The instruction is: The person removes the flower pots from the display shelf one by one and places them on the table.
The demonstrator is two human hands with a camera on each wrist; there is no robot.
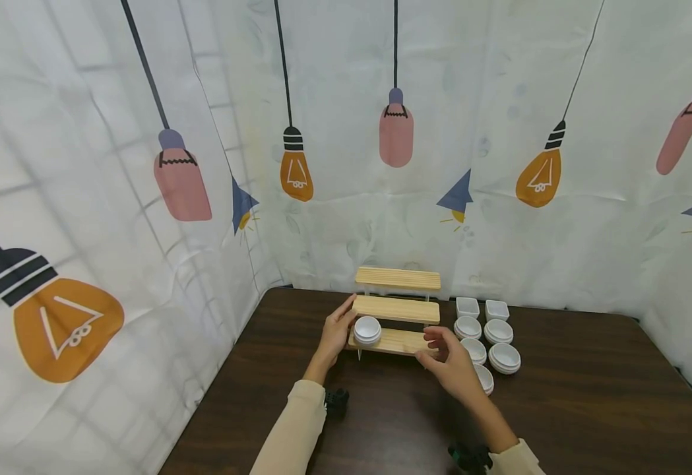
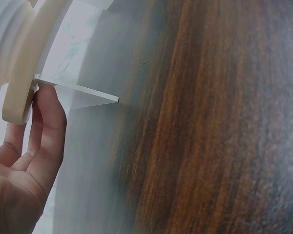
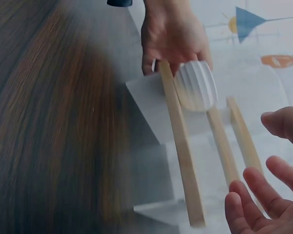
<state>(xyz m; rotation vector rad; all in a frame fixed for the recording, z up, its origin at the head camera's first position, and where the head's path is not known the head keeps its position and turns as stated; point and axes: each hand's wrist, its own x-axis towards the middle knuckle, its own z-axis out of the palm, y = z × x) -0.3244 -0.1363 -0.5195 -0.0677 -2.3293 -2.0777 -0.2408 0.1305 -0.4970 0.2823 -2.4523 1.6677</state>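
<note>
A three-tier display stand [image 1: 396, 308] with slatted wooden shelves and clear legs stands toward the back of the dark table. On the left of its lowest shelf sits a short stack of round white bowls [image 1: 367, 330]. My left hand [image 1: 331, 338] grips that shelf's left end; the left wrist view has its fingers at the board [image 2: 18, 100] beside the clear leg [image 2: 80, 89]. By the shelf's right end is my right hand [image 1: 454, 369], fingers loosely bent. Nothing lies in this hand [image 3: 271, 195] in the right wrist view, where the bowls [image 3: 198, 87] show ribbed sides.
Right of the stand are two columns of white dishes: square ones [image 1: 467, 307] at the back, round bowl stacks [image 1: 504, 357] in front. My right forearm partly overlaps the nearest bowl [image 1: 484, 379]. A curtain [image 1: 346, 231] with printed lamps hangs behind the table [image 1: 589, 382].
</note>
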